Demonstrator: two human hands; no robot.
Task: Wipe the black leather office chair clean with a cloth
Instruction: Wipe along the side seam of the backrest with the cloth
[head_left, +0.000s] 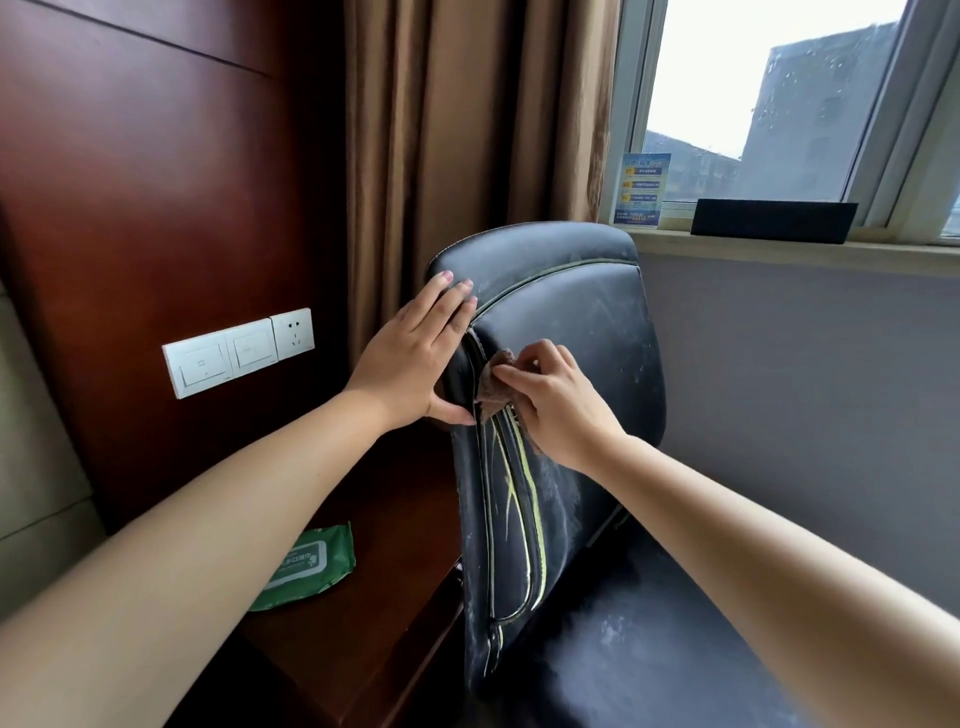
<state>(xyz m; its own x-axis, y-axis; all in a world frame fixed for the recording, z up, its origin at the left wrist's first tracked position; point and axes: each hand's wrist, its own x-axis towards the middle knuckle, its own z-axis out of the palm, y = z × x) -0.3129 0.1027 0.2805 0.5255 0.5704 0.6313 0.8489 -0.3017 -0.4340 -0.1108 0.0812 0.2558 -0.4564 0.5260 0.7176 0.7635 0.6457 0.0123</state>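
Two hands worked the black leather office chair (571, 322) beside a wet-wipes pack (306, 566) on the surface (363, 597) — left hand (410, 358) flat, steadying the backrest edge; right hand (550, 400) pinched a brown cloth (493, 384) against the seam.

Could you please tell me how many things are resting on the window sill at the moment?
2: a blue printed card leaning against the window frame at the sill's left end, and a black rectangular block further right. The chair back may hide anything lower left.

Wood wall panel (145, 156) at 10 o'clock, bearing white switches (236, 353). Brown curtain (467, 114) at 12. Window (779, 98) at 2, grey daylight; sill (810, 252) below. Grey wall (810, 389) at 3. Wood counter (374, 613) at 7.
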